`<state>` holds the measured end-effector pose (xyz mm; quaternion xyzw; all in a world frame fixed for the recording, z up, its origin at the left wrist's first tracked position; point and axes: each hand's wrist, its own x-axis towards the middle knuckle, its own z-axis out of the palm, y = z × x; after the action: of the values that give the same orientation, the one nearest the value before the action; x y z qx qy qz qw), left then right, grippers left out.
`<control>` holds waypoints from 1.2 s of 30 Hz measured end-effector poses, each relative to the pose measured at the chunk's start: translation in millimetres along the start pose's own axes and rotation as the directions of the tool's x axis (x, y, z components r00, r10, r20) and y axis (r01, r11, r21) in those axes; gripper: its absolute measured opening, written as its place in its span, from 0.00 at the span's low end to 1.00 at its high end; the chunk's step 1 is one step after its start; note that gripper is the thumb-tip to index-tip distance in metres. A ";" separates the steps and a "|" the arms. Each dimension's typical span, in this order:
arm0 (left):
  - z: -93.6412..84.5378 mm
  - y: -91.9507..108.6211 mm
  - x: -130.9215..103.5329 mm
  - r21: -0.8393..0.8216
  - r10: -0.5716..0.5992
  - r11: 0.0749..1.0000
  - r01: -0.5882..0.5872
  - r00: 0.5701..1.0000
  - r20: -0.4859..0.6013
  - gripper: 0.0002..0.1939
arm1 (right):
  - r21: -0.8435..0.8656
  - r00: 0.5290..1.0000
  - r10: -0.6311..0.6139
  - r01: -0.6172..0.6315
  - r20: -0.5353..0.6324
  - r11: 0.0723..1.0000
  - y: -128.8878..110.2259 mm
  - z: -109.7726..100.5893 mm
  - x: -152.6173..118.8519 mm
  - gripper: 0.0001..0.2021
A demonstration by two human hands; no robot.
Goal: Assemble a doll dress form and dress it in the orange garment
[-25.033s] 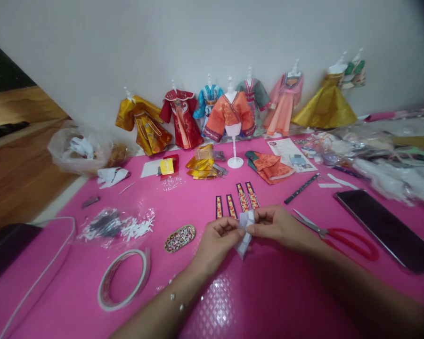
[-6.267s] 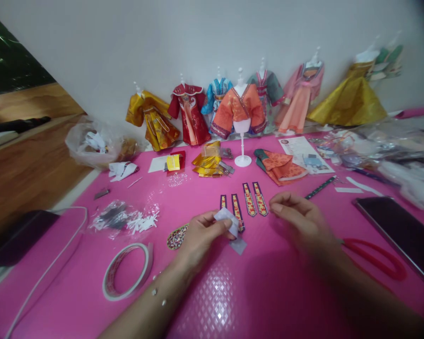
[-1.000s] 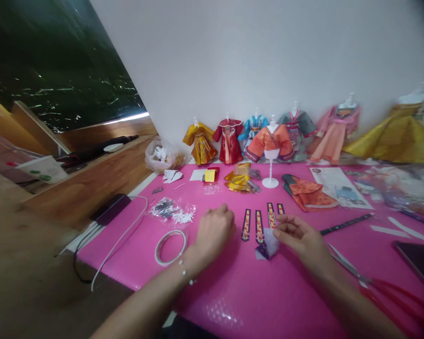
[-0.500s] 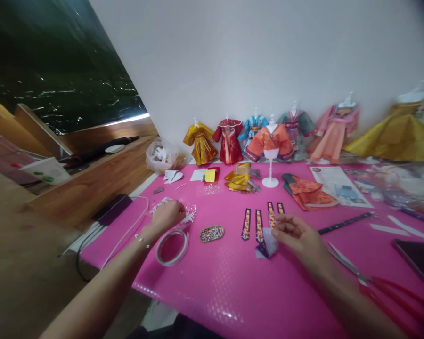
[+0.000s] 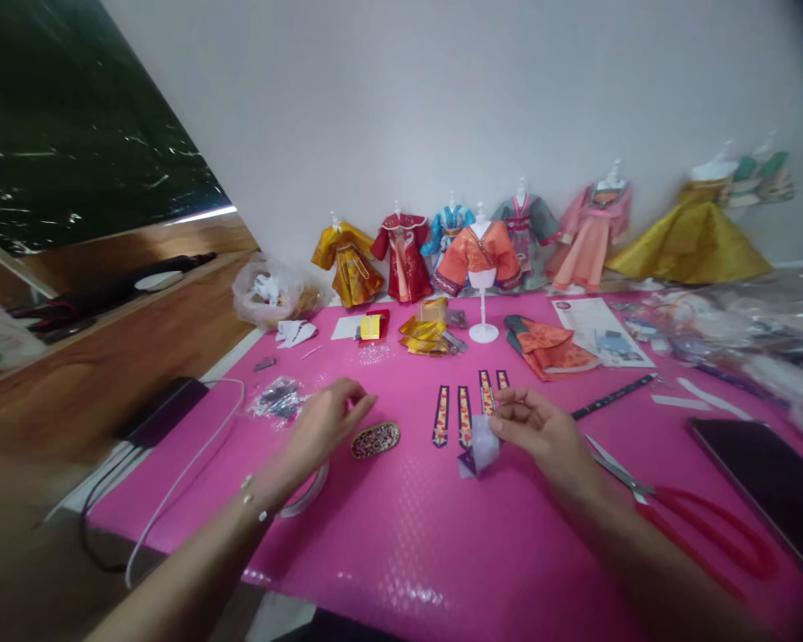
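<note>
My right hand (image 5: pixel 528 428) pinches a small piece of fabric (image 5: pixel 485 442), pale lilac with a dark purple corner, just above the pink tabletop. Beside it lie several narrow floral strips with dark purple borders (image 5: pixel 464 415). My left hand (image 5: pixel 327 423) hovers over the table with its thumb apart from its bent fingers, and I see nothing in it. Close to that thumb is an oval patterned case (image 5: pixel 375 440). A white tape roll (image 5: pixel 308 493) is partly hidden under my left forearm. Behind my left hand lies a clear plastic packet (image 5: pixel 279 399).
Small dressed mannequins stand along the wall, an orange top (image 5: pixel 480 254) on the nearest stand. Red-handled scissors (image 5: pixel 702 526), a dark phone (image 5: pixel 769 486) and a black pen-like stick (image 5: pixel 614 397) lie at right. A white cable (image 5: pixel 194 477) runs along the left edge.
My left hand has moved off the plastic packet toward the oval case, its thumb now apart from the fingers. My right hand still holds the fabric. The view has shifted right.
</note>
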<state>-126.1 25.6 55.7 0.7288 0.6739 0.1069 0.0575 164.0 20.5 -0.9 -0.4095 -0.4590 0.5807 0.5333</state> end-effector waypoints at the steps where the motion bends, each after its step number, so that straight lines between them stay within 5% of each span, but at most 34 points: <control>1: 5.1 15.3 -3.4 -0.067 0.049 0.997 -0.047 0.998 0.030 0.18 | 0.030 1.000 0.012 -0.012 0.006 0.999 -0.5 -0.4 0.7 0.19; 3: 17.9 45.2 -10.2 -0.419 0.187 0.899 -0.125 0.976 0.112 0.20 | 0.102 0.999 0.039 -0.040 0.018 0.994 -0.5 -1.8 2.4 0.20; 7: 49.7 89.1 -15.9 -0.910 0.365 0.411 0.048 0.906 0.213 0.23 | 0.208 0.998 0.068 -0.068 0.006 0.976 -0.9 -5.7 5.0 0.20; 10: 68.5 105.0 -14.9 -0.952 0.474 0.109 0.285 0.828 0.301 0.25 | 0.251 0.996 0.090 -0.080 -0.027 0.965 -3.2 -9.2 6.6 0.21; 13: 77.5 110.5 -15.7 -0.887 0.536 -0.066 0.456 0.767 0.354 0.26 | 0.275 0.991 0.096 -0.067 -0.096 0.959 -6.2 -11.6 8.6 0.22; 17: 79.9 110.2 -19.2 -0.836 0.557 -0.084 0.542 0.721 0.412 0.22 | 0.279 0.977 0.090 -0.034 -0.193 0.960 -9.4 -10.4 10.8 0.23; 23: 81.6 107.8 -19.9 -0.862 0.547 0.071 0.503 0.703 0.455 0.13 | 0.270 0.967 0.122 -0.059 -0.225 0.961 -8.0 -6.6 11.6 0.23; 30: 79.7 106.7 -21.9 -0.884 0.507 0.043 0.465 0.752 0.420 0.13 | 0.175 0.968 0.128 -0.090 -0.215 0.980 -5.4 -3.5 11.5 0.22; 36: 74.6 102.1 -21.6 -0.916 0.408 -0.075 0.394 0.850 0.332 0.12 | -0.022 0.980 0.106 -0.111 -0.166 0.994 -6.4 -5.3 9.6 0.17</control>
<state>-11.2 0.0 4.9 0.4451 0.3212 0.3615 0.7537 169.8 30.6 4.1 -0.4887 -0.3994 0.5661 0.5303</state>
